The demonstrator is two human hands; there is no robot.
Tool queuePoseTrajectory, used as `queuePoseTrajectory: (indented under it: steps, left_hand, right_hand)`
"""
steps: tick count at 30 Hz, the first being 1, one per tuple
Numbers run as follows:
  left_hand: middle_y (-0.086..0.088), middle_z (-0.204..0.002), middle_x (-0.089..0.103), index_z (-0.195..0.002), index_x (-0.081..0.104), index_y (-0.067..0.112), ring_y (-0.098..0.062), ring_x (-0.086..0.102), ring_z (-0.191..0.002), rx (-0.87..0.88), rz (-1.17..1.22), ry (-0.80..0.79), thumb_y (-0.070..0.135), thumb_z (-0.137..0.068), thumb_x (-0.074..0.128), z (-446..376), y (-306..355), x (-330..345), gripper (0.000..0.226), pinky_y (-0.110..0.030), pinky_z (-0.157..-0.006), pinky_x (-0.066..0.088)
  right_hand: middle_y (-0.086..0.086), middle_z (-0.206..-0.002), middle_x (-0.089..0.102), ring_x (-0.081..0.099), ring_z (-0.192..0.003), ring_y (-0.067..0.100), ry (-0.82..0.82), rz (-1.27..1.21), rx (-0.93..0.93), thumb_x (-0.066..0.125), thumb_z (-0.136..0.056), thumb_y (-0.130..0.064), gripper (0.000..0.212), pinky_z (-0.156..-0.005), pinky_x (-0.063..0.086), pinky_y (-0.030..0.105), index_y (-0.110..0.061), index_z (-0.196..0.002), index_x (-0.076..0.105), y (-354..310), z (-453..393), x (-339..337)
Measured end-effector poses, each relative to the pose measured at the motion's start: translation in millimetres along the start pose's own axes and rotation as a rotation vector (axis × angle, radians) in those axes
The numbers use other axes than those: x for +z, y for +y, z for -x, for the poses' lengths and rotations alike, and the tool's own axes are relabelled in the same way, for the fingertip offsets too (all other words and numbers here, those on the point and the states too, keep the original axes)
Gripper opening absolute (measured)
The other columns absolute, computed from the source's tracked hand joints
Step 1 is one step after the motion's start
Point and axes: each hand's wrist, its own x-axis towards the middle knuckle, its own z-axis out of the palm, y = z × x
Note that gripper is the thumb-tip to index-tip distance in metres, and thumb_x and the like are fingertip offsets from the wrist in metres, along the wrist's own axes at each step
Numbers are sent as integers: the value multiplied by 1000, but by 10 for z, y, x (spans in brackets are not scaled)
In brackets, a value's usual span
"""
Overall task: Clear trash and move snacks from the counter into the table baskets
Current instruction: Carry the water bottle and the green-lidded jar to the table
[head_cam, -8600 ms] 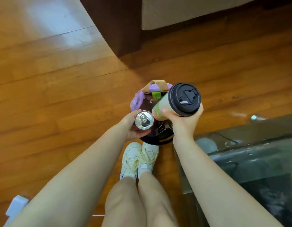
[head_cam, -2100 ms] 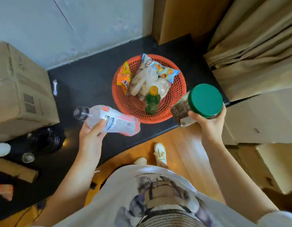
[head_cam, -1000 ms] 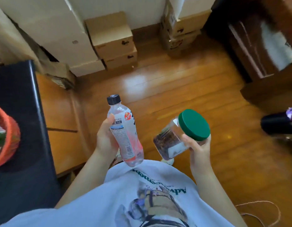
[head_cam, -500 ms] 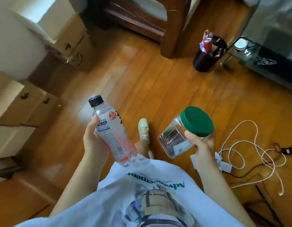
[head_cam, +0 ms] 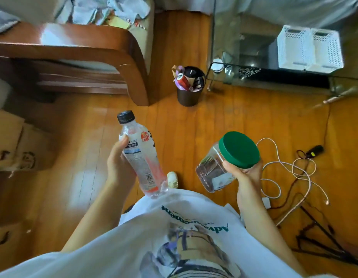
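My left hand (head_cam: 118, 165) grips a clear plastic bottle (head_cam: 140, 155) with a black cap and a pink-tinted label, held tilted over the floor. My right hand (head_cam: 244, 173) holds a clear jar (head_cam: 214, 171) by its green lid (head_cam: 239, 150); a dark residue shows at the jar's bottom. Ahead on the floor stands a dark trash bin (head_cam: 189, 91) stuffed with a red can, a cup and wrappers. Two white lattice baskets (head_cam: 309, 49) sit side by side on the glass table (head_cam: 224, 37) at the upper right.
A wooden sofa arm (head_cam: 105, 57) curves down at the upper left, close to the bin. Cardboard boxes (head_cam: 11, 141) stand at the left. White and dark cables (head_cam: 294, 173) and a tripod's legs lie on the wooden floor at the right.
My view has swung from the counter and its orange basket across the room to the bin and glass table. Both hands still hold the bottle and the jar; the bin is nearer.
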Motion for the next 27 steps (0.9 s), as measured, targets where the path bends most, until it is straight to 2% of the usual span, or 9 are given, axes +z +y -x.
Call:
queuePoseTrajectory:
  steps: [4, 7, 10, 12, 14, 18, 21, 25, 27]
  left_hand:
    - [4, -77, 69, -88, 69, 28, -15, 64, -67, -32, -97, -127, 33, -85, 32, -605, 133, 392, 38, -32, -65, 53]
    - [6, -74, 69, -86, 70, 30, -13, 65, -65, -58, -126, -190, 32, -86, 29, -1006, 123, 674, 41, -30, -64, 54]
    - [3, -74, 70, -89, 68, 26, -15, 66, -65, -120, -122, -190, 34, -84, 33, -1391, 39, 969, 36, -30, -61, 56]
    - [1, -74, 70, -90, 67, 23, -16, 66, -64, -154, -121, -180, 35, -82, 37, -1632, -20, 1173, 33, -29, -60, 56]
    - [1, -75, 70, -92, 65, 21, -16, 66, -65, -176, -155, -177, 36, -80, 38, -1903, -80, 1429, 33, -30, -61, 56]
    - [3, -76, 70, -87, 68, 29, -14, 67, -68, -160, -235, -195, 37, -81, 38, -2477, -112, 2078, 32, -30, -63, 55]
    - [3, -82, 70, -98, 67, 29, -14, 67, -73, -117, -210, -184, 36, -84, 38, -2850, -110, 2568, 33, -31, -66, 56]
    - [4, -84, 72, -96, 70, 31, -12, 68, -75, -98, -207, -171, 35, -85, 35, -3293, -115, 3088, 37, -30, -66, 56]
    - [2, -86, 70, -102, 66, 26, -15, 67, -79, -105, -213, -144, 36, -83, 38, -3471, -85, 3255, 35, -33, -70, 55]
  right_hand:
    - [2, -119, 55, 63, -92, -3, 110, -59, 4, 69, -67, 11, 73, -69, 49, 8, -15, -129, 39, -152, -346, 26]
    - [7, -125, 53, 60, -103, 7, 189, -86, 21, 71, -65, 10, 77, -70, 50, 10, -13, -132, 38, -206, -623, -32]
    - [11, -126, 55, 57, -112, 20, 241, -116, 31, 73, -62, 9, 75, -76, 53, 17, -14, -128, 44, -299, -1021, -121]
    - [6, -119, 59, 61, -107, 15, 232, -126, 7, 75, -59, 8, 71, -77, 53, 20, -23, -119, 51, -402, -1328, -189]
    - [2, -116, 61, 63, -101, 8, 220, -135, -8, 74, -59, 8, 70, -74, 52, 16, -27, -116, 51, -541, -1683, -285]
    - [3, -117, 59, 63, -101, 10, 242, -169, 0, 77, -56, 2, 78, -75, 52, 15, -18, -124, 44, -901, -2441, -501]
    - [6, -124, 55, 58, -110, 16, 245, -141, -2, 76, -59, 6, 83, -78, 51, 16, -15, -130, 39, -1188, -2936, -665]
    - [-3, -122, 56, 59, -106, 5, 202, -127, 11, 76, -61, 3, 86, -77, 51, 13, -18, -135, 37, -1503, -3555, -856]
    - [-5, -119, 57, 58, -107, 6, 212, -138, 16, 75, -63, 6, 84, -74, 51, 10, -17, -134, 38, -1625, -3814, -904]
